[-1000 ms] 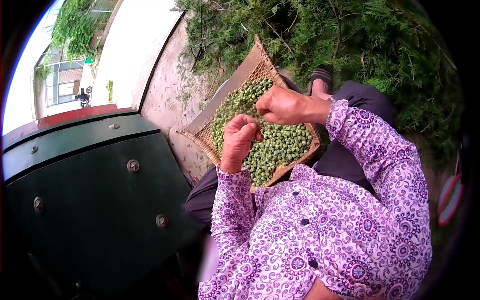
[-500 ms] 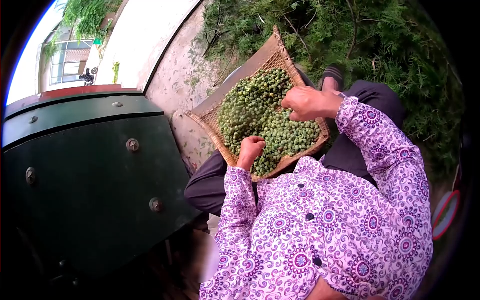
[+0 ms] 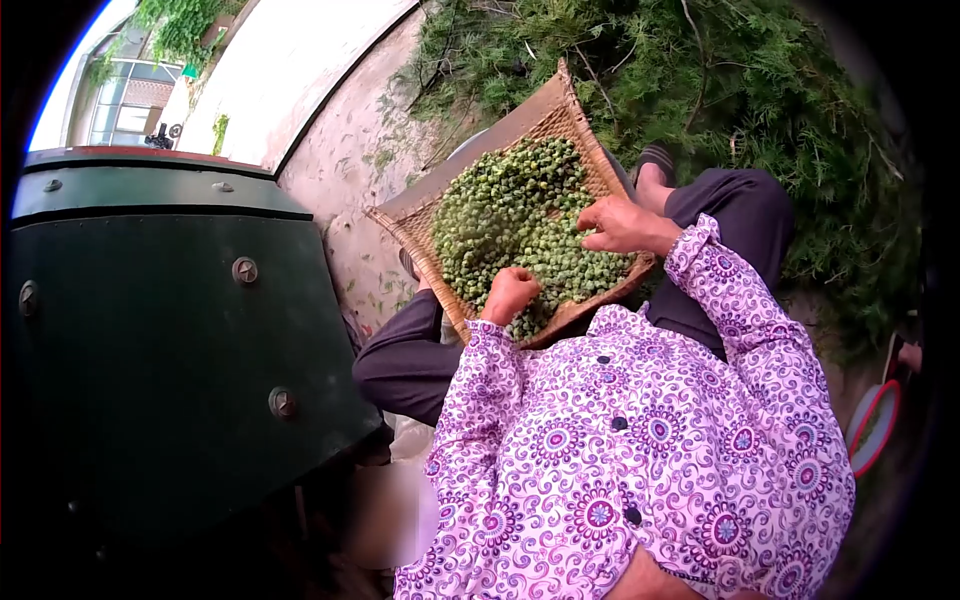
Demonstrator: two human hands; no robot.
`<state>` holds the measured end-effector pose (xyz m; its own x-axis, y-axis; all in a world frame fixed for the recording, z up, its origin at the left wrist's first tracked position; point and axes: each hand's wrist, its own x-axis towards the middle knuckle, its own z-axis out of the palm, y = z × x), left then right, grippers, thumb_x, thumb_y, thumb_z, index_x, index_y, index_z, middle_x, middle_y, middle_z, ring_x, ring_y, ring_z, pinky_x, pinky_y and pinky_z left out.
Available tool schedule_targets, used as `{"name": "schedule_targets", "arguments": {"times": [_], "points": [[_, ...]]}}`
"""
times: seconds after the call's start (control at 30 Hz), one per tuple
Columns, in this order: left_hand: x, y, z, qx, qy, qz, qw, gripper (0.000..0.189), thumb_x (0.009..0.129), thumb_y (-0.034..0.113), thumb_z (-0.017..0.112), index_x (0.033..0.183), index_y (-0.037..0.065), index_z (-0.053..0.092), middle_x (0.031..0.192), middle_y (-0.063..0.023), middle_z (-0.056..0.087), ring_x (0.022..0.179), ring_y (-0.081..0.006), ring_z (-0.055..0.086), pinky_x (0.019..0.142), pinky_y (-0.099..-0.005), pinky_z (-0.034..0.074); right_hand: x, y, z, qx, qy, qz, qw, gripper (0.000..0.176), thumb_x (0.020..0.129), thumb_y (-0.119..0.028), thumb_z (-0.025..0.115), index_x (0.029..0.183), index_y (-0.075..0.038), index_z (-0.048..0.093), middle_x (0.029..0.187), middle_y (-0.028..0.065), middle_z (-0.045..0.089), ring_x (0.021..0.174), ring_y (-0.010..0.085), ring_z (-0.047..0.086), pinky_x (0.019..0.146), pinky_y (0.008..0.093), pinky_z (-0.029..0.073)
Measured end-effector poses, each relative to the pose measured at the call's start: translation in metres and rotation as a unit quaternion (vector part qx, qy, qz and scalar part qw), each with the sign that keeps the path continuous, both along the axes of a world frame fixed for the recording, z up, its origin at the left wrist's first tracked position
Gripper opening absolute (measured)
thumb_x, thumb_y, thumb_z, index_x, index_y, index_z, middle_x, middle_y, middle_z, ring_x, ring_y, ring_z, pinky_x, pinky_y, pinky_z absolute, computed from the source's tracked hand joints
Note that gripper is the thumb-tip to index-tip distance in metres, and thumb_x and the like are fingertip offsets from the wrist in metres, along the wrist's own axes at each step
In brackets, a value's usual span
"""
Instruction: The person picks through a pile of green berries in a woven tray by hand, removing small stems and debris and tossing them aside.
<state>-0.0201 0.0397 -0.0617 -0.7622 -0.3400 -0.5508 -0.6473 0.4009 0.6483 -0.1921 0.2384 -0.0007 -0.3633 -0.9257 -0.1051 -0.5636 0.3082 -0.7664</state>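
While the flat woven wicker tray (image 3: 525, 125) is rested on the lap, its heap of small, round green pods (image 3: 510, 200) is touched by both hands. Left hand (image 3: 510, 292) is balled into a fist at the near rim, contents not visible. Right hand (image 3: 620, 225) is half-curled with fingertips among the pods, grip can't be told.

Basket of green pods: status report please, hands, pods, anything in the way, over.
Left hand fisted, resting on green pods. Right hand fingertips down among pods. Woven basket across lap, heaped. Nothing over the pods but the hands.
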Motion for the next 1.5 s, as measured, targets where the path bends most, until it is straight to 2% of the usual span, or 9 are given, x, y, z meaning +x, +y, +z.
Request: {"name": "schedule_targets", "arguments": {"times": [0.2,0.33,0.53,0.67,0.77,0.87,1.17,1.3,1.5], "points": [[0.031,-0.017,0.048,0.119,0.026,-0.005,0.993,0.009,0.075,0.012,0.061,0.073,0.003,0.059,0.058,0.0033,0.05,0.048,-0.006,0.043,0.044,-0.0239,0.035,0.02,-0.043,-0.028,0.041,0.022,0.023,0.999,0.031,0.071,-0.02,0.061,0.092,0.002,0.063,0.09,0.0208,0.062,0.084,0.0333,0.061,0.078,0.0393,0.048],[0.044,-0.017,0.062,0.159,0.08,0.038,0.983,0.009,0.075,0.01,0.06,0.071,0.002,0.059,0.059,0.0047,0.05,0.051,-0.0043,0.043,0.046,-0.0224,0.035,0.051,-0.069,-0.011,0.05,-0.098,0.089,0.99,0.058,0.063,-0.023,0.069,0.116,-0.006,0.055,0.092,0.0161,0.062,0.086,0.0272,0.061,0.076,0.0356,0.049],[0.053,-0.016,0.062,0.181,0.129,0.103,0.97,0.007,0.074,0.009,0.061,0.072,0.002,0.06,0.06,0.0051,0.051,0.052,-0.0034,0.043,0.047,-0.02,0.035,0.089,-0.096,-0.04,-0.073,-0.039,0.105,0.991,0.019,0.069,-0.008,0.055,0.085,-0.003,0.062,0.082,0.0197,0.061,0.078,0.0339,0.059,0.069,0.0407,0.047],[0.062,-0.027,0.069,0.214,0.146,0.163,0.952,0.006,0.074,0.009,0.06,0.07,0.004,0.059,0.06,0.0054,0.051,0.051,-0.0034,0.043,0.046,-0.0199,0.035,0.065,-0.076,-0.027,0.11,0.071,0.059,0.99,0.016,0.064,0.0,0.05,0.075,-0.003,0.061,0.067,0.0176,0.059,0.067,0.0351,0.058,0.063,0.0421,0.046],[0.069,-0.028,0.059,0.222,0.153,0.178,0.947,0.006,0.074,0.009,0.06,0.07,0.004,0.058,0.059,0.0054,0.05,0.051,-0.0034,0.042,0.046,-0.0197,0.035,0.059,-0.064,-0.028,0.241,0.068,0.082,0.965,0.021,0.062,0.002,0.051,0.079,-0.003,0.063,0.07,0.0171,0.061,0.07,0.0335,0.06,0.066,0.0418,0.047],[0.069,-0.025,0.05,0.215,0.146,0.171,0.95,0.006,0.074,0.009,0.06,0.071,0.004,0.058,0.059,0.0053,0.049,0.05,-0.0034,0.042,0.044,-0.0199,0.035,0.075,-0.068,-0.033,0.106,0.027,0.086,0.99,0.033,0.064,-0.008,0.061,0.097,-0.003,0.063,0.085,0.019,0.062,0.084,0.0343,0.059,0.076,0.0419,0.046],[0.069,-0.027,0.041,0.266,0.14,0.191,0.934,0.007,0.078,0.01,0.061,0.076,0.003,0.058,0.062,0.0031,0.052,0.049,-0.0056,0.046,0.045,-0.0203,0.04,0.089,-0.076,-0.049,0.093,0.054,0.071,0.992,0.009,0.066,-0.009,0.059,0.072,-0.002,0.058,0.07,0.0184,0.06,0.072,0.0362,0.059,0.067,0.0452,0.045],[0.063,-0.023,0.035,0.254,0.137,0.204,0.936,0.008,0.078,0.011,0.06,0.074,0.004,0.058,0.06,0.0036,0.051,0.047,-0.0048,0.045,0.043,-0.0202,0.037,0.078,-0.072,-0.049,0.098,0.004,0.072,0.993,0.026,0.067,-0.012,0.059,0.091,-0.004,0.063,0.081,0.0177,0.063,0.078,0.0336,0.061,0.073,0.0402,0.048],[0.062,-0.014,0.041,0.25,0.119,0.193,0.941,0.012,0.079,0.014,0.06,0.071,0.004,0.057,0.056,0.0038,0.049,0.043,-0.0051,0.043,0.04,-0.0213,0.035,0.096,-0.079,-0.057,0.107,0.035,0.11,0.988,0.018,0.066,-0.015,0.06,0.079,-0.003,0.065,0.074,0.0161,0.063,0.072,0.0335,0.061,0.067,0.0411,0.048]]}}
